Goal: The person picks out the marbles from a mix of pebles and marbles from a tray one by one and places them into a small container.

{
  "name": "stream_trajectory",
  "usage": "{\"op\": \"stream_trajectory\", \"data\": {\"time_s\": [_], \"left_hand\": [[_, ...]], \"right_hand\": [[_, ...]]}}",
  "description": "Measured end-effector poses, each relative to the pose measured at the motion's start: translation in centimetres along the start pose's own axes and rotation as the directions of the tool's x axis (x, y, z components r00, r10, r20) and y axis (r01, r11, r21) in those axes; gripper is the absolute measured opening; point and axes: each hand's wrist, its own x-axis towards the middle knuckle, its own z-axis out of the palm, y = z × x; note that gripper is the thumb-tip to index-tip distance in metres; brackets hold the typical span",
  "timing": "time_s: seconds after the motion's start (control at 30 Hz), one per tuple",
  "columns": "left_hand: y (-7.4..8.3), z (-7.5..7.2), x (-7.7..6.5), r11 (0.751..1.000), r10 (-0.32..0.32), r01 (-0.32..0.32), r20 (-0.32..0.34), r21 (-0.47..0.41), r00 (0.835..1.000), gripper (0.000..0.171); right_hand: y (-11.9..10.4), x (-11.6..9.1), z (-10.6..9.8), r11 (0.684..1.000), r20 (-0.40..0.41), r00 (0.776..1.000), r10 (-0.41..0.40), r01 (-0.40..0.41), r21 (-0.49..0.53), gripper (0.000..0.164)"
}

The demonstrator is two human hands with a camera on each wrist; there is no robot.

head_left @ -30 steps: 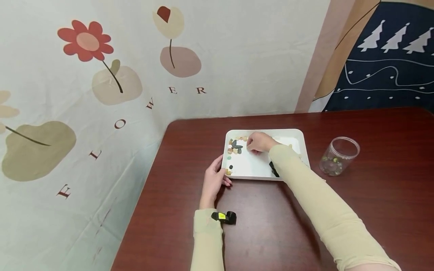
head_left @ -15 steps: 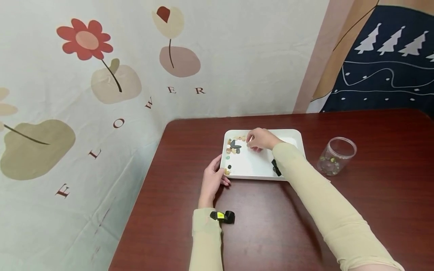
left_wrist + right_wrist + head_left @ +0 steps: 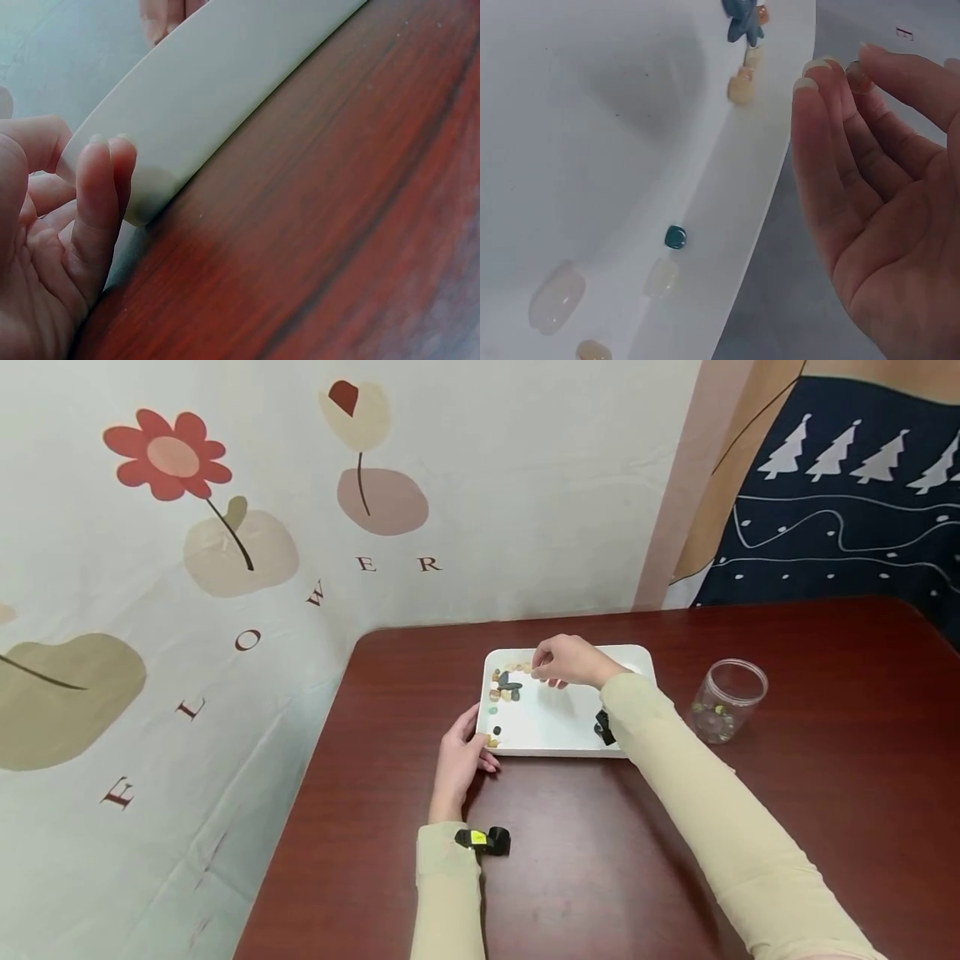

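A white tray [image 3: 555, 727] lies on the table with small polished pebbles along its left and far sides. My left hand [image 3: 457, 764] grips its near left corner, thumb at the rim; in the left wrist view the fingers stand by the tray's outer wall [image 3: 210, 82]. Over the far part of the tray, my right hand [image 3: 570, 660] pinches a small reddish-brown pebble [image 3: 859, 78] between thumb and forefinger. Dark grey pebbles [image 3: 510, 685] form a cluster at the tray's left. In the right wrist view, a green stone [image 3: 676, 237] lies near pale, translucent ones [image 3: 559, 298].
To the right of the tray, a clear jar [image 3: 727, 702] without a lid holds several stones or beads at its bottom. A printed cloth [image 3: 510, 485] hangs behind the dark red table [image 3: 585, 843]. Black wrist cameras [image 3: 483, 841] sit on the forearms.
My right hand has risen slightly toward the tray's far edge. The left hand stays at the tray corner. The head view has shifted a little, moving the whole scene left.
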Motion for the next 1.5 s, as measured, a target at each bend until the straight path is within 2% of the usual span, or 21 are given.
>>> {"op": "stream_trajectory", "data": {"time_s": [0.3,0.67,0.97,1.23,1.5], "left_hand": [[0.1,-0.1,-0.1,1.000,-0.006,0.006,-0.006,0.002,1.000,0.056],[0.3,-0.1,0.1,0.999,-0.041,0.042,0.022,-0.017,0.999,0.056],[0.2,0.2,0.1,1.000,-0.004,0.004,-0.007,-0.005,1.000,0.056],[0.6,0.2,0.0,0.999,-0.047,0.048,0.014,-0.024,0.999,0.055],[0.6,0.2,0.1,0.999,-0.049,0.049,0.017,-0.011,0.999,0.056]], "right_hand": [[-0.4,-1.9,-0.8,0.998,-0.063,0.996,-0.065,0.064,-0.015,0.013],[-1.0,-4.4,-1.8,0.994,-0.146,0.984,-0.100,0.094,-0.048,0.013],[-1.2,-6.7,-2.6,0.992,-0.223,0.967,-0.125,0.118,-0.043,0.016],[-1.0,-9.6,-4.3,0.988,-0.308,0.940,-0.150,0.155,-0.009,0.016],[-0.5,-11.6,-5.4,0.988,-0.355,0.923,-0.146,0.157,0.000,0.018]]}}
